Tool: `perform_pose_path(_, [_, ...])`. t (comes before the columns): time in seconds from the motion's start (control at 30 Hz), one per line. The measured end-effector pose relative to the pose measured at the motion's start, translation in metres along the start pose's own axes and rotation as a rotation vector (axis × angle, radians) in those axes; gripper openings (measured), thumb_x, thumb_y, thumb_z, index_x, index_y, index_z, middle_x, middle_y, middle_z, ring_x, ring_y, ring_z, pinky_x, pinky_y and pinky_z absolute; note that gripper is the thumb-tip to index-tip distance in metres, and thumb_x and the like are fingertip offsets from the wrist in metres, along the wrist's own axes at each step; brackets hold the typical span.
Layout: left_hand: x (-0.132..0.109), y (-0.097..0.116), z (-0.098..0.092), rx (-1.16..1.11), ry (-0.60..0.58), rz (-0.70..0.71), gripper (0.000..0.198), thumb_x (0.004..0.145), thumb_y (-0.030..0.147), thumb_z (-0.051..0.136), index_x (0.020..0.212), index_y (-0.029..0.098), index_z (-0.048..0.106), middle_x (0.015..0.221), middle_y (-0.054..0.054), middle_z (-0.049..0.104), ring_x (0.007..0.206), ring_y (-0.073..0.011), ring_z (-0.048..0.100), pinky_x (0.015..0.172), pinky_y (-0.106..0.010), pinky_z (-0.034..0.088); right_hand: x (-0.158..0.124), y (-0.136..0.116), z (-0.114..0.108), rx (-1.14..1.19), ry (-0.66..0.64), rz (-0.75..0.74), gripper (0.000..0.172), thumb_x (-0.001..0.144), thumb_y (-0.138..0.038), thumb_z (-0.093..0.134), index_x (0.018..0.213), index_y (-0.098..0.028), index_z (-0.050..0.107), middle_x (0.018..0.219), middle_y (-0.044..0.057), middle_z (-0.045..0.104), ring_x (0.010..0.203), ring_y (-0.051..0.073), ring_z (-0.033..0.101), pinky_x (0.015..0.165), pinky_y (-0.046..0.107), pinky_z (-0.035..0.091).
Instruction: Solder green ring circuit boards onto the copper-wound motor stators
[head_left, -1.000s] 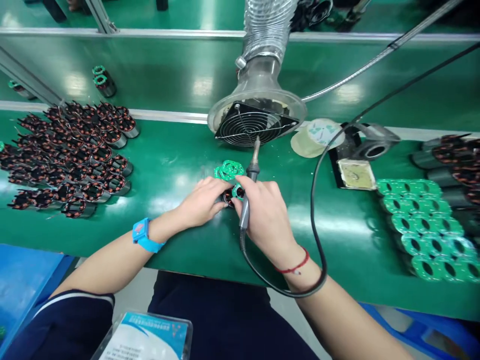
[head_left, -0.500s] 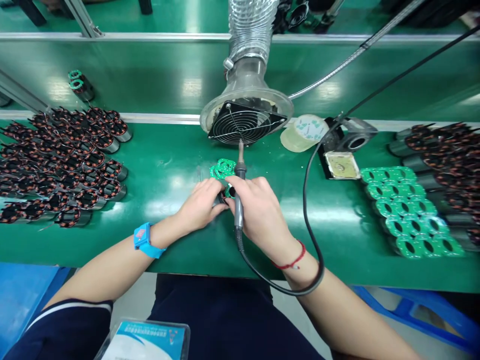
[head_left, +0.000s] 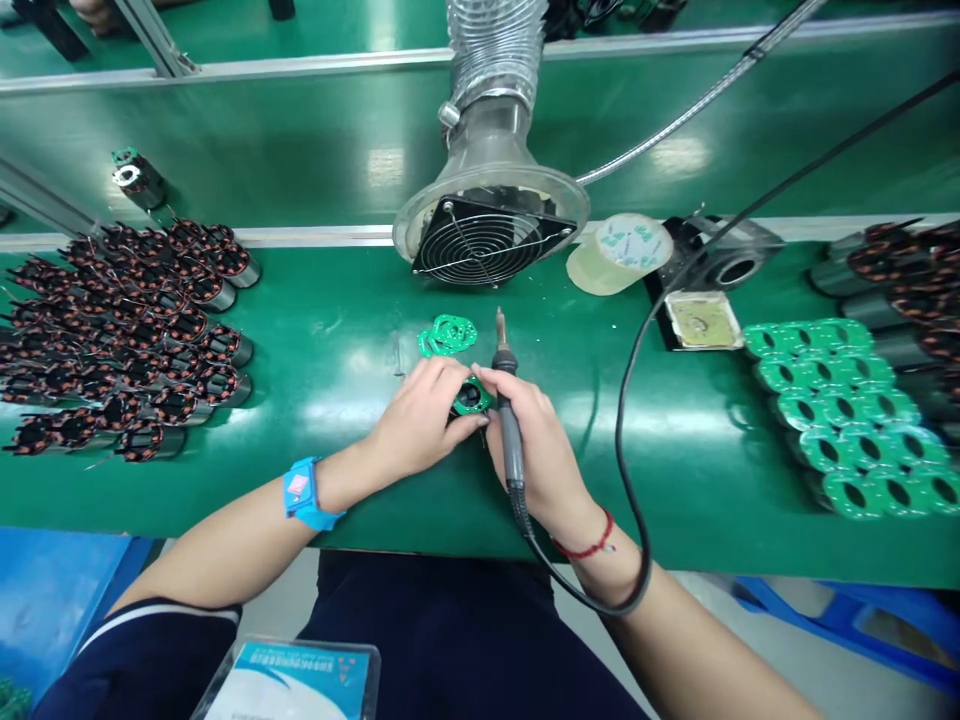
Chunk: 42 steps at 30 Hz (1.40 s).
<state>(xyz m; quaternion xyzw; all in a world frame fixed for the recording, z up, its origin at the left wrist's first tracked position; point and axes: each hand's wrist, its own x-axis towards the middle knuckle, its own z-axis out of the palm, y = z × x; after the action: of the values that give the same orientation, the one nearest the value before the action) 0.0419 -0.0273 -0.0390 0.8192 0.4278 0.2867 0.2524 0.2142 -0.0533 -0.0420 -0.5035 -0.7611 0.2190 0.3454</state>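
My left hand (head_left: pixel 420 420) grips a small wound stator with a green ring board (head_left: pixel 470 396) on top, at the middle of the green bench. My right hand (head_left: pixel 536 450) touches the same part with its fingertips and carries a soldering iron (head_left: pixel 507 400), tip pointing away from me, clear of the part. Its black cable (head_left: pixel 626 440) loops off my right wrist. A few loose green ring boards (head_left: pixel 448 333) lie just beyond my hands.
A fume-extractor fan on a ribbed hose (head_left: pixel 491 228) stands behind the hands. Several bare copper-wound stators (head_left: pixel 127 330) crowd the left. Stators capped with green boards (head_left: pixel 836 410) sit right, beside a sponge tray (head_left: pixel 703 320), iron stand (head_left: pixel 731 262) and tape roll (head_left: pixel 619 250).
Both hands drew the stator slightly toward me, away from the loose boards. The soldering iron's tip dropped back from the fan grille; the view shifted a little.
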Motion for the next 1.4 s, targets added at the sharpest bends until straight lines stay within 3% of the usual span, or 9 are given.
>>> perform_pose_path(0.17, [0.003,0.006,-0.004,0.029,-0.038,0.015,0.028,0.093,0.022,0.052,0.119,0.013,0.055,0.112,-0.014,0.06,0.107,-0.0264,0.055,0.095,-0.045,0.05,0.0,0.006,0.005,0.088,0.098,-0.028,0.053,0.091,-0.011,0.05,0.139,-0.03,0.04,0.119,0.006,0.063,0.108,0.023,0.06,0.091,0.042,0.052])
perform_pose_path(0.33, [0.006,0.01,-0.024,-0.002,-0.199,0.029,0.027,0.092,0.018,0.052,0.117,0.014,0.06,0.117,-0.014,0.057,0.112,-0.0255,0.055,0.098,-0.045,0.051,-0.001,0.005,0.008,0.014,0.238,-0.035,0.05,0.087,-0.011,0.056,0.132,-0.027,0.042,0.095,0.003,0.063,0.088,0.022,0.056,0.077,0.039,0.051])
perform_pose_path(0.6, [0.01,0.008,-0.039,-0.074,-0.333,0.054,0.032,0.091,0.014,0.055,0.122,0.018,0.061,0.127,-0.012,0.055,0.123,-0.0239,0.053,0.105,-0.043,0.049,-0.002,0.0,0.005,-0.002,0.16,-0.063,0.048,0.086,-0.008,0.052,0.129,-0.026,0.043,0.093,0.003,0.064,0.082,0.022,0.059,0.075,0.038,0.05])
perform_pose_path(0.9, [0.001,0.005,-0.016,0.005,-0.067,0.082,0.036,0.088,0.014,0.054,0.124,0.015,0.054,0.121,-0.014,0.061,0.117,-0.0248,0.059,0.1,-0.043,0.052,-0.005,0.004,0.0,0.077,0.111,-0.081,0.044,0.088,-0.015,0.059,0.128,-0.027,0.044,0.094,0.002,0.066,0.086,0.021,0.063,0.079,0.037,0.053])
perform_pose_path(1.03, [0.002,0.001,-0.008,0.007,-0.034,0.003,0.04,0.085,0.017,0.058,0.124,0.016,0.047,0.117,-0.013,0.063,0.111,-0.0259,0.062,0.093,-0.041,0.055,-0.005,0.003,0.002,0.059,0.131,-0.071,0.036,0.092,-0.016,0.055,0.125,-0.027,0.046,0.091,0.001,0.067,0.082,0.02,0.064,0.076,0.036,0.053])
perform_pose_path(1.17, [0.002,-0.005,-0.01,-0.067,-0.089,0.005,0.05,0.088,0.021,0.058,0.133,0.017,0.038,0.127,-0.016,0.058,0.12,-0.0269,0.059,0.099,-0.043,0.052,-0.003,0.0,-0.004,-0.019,0.079,-0.055,0.039,0.091,-0.021,0.056,0.129,-0.026,0.046,0.093,0.004,0.067,0.086,0.024,0.063,0.08,0.042,0.053])
perform_pose_path(1.27, [-0.002,-0.008,-0.02,-0.065,-0.179,0.024,0.072,0.086,0.026,0.063,0.145,0.015,0.025,0.144,-0.021,0.045,0.135,-0.0324,0.046,0.11,-0.05,0.043,0.006,-0.002,-0.011,-0.062,-0.006,-0.073,0.051,0.087,-0.022,0.059,0.136,-0.023,0.042,0.118,0.013,0.064,0.105,0.031,0.06,0.088,0.051,0.051])
perform_pose_path(1.33, [-0.003,-0.009,-0.03,0.005,-0.242,-0.004,0.073,0.083,0.026,0.067,0.144,0.015,0.03,0.144,-0.021,0.045,0.135,-0.034,0.045,0.11,-0.053,0.041,0.014,-0.004,-0.014,-0.062,-0.104,-0.147,0.055,0.087,-0.018,0.056,0.14,-0.023,0.039,0.131,0.014,0.059,0.116,0.031,0.057,0.093,0.052,0.05])
perform_pose_path(1.4, [-0.003,-0.011,-0.042,0.101,-0.295,-0.053,0.052,0.084,0.024,0.065,0.131,0.015,0.045,0.129,-0.017,0.057,0.122,-0.032,0.054,0.103,-0.053,0.045,0.022,-0.004,-0.013,-0.049,-0.168,-0.218,0.053,0.089,-0.015,0.053,0.14,-0.023,0.039,0.128,0.013,0.061,0.114,0.028,0.059,0.093,0.049,0.05])
